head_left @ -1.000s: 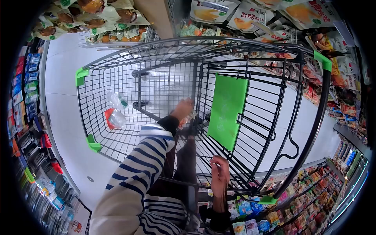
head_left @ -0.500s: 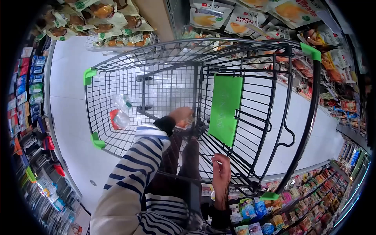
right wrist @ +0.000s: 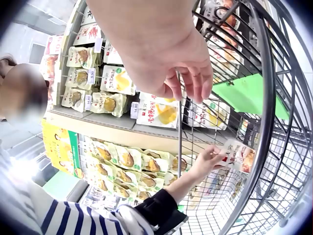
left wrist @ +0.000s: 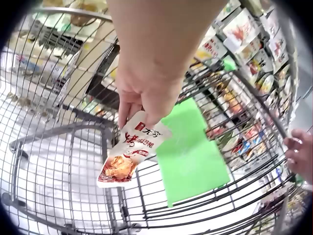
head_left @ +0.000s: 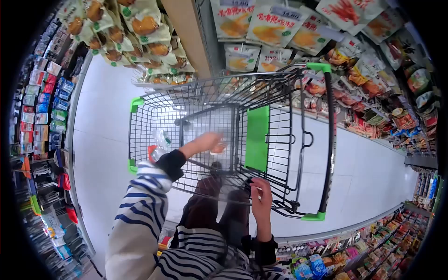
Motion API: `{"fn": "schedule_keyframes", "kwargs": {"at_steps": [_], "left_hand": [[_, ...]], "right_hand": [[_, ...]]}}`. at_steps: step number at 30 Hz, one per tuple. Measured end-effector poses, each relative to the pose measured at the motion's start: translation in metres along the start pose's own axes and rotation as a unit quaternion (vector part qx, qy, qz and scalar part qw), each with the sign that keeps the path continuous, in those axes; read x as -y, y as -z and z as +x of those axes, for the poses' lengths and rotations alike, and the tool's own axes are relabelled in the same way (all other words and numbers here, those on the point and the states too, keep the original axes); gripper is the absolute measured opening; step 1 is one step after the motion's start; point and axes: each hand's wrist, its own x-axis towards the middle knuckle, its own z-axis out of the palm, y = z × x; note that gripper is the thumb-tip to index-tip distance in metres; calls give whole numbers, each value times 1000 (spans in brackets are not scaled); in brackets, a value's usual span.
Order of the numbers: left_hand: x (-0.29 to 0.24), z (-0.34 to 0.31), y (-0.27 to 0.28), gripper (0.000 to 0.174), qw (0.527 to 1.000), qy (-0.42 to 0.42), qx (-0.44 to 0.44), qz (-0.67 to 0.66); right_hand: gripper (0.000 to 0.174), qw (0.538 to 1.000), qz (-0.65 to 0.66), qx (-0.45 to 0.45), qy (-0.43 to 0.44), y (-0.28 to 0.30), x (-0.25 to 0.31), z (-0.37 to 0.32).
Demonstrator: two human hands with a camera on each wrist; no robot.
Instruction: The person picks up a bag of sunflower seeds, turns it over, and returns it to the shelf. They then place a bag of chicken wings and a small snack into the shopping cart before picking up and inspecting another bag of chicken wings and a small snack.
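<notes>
My left hand [head_left: 205, 142] reaches over the basket of a black wire shopping cart [head_left: 329, 140]. Its fingers pinch the top of a small white-and-red snack packet [left wrist: 129, 152] printed with a picture of fried chicken. The packet hangs tilted above the wire mesh, beside the cart's green panel [left wrist: 190, 156]. Near the side rail closest to my body, my right hand [head_left: 261, 193] is held up with loosely bent fingers and nothing in them. In the right wrist view, those fingers [right wrist: 200, 88] dangle beside a thin bar.
Clear plastic packages [head_left: 161, 137] and a red item [head_left: 152, 152] lie at the cart's far left end. Racks of hanging chicken packets [head_left: 275, 25] border the cart's far side. More shelves [head_left: 42, 102] line the left, and packed snacks [head_left: 364, 256] fill the lower right.
The head view has shifted, so the cart looks smaller and more of the shelves and my legs show. My left hand still holds the packet over the basket; the right hand stays near the rail.
</notes>
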Motion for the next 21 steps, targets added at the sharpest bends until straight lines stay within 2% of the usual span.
{"fn": "schedule_keyframes", "kwargs": {"at_steps": [4, 10, 12, 13, 15, 17, 18, 21], "left_hand": [[-69, -27, 46, 12, 992, 42, -104, 49], [-208, -68, 73, 12, 973, 31, -225, -44], [-259, -80, 76, 12, 964, 24, -255, -76], [-281, -86, 75, 11, 961, 30, -260, -91], [-320, -95, 71, 10, 953, 42, -272, -124], [-354, -103, 66, 10, 948, 12, -271, -168], [-369, -105, 64, 11, 942, -2, -269, -202], [-421, -119, 56, 11, 924, -33, -239, -295]], "right_hand": [[15, 999, -11, 18, 42, 26, 23, -4], [16, 993, -27, 78, 80, 89, 56, -21], [18, 992, 13, 107, 62, 109, 66, -26], [19, 991, 32, 123, 49, 119, 69, -30], [27, 975, 72, 192, 81, 138, 71, -31], [31, 958, 104, 254, 84, 154, 85, -38], [38, 945, 156, 276, 75, 159, 91, -44], [40, 915, 226, 334, 25, 183, 126, -73]]}}
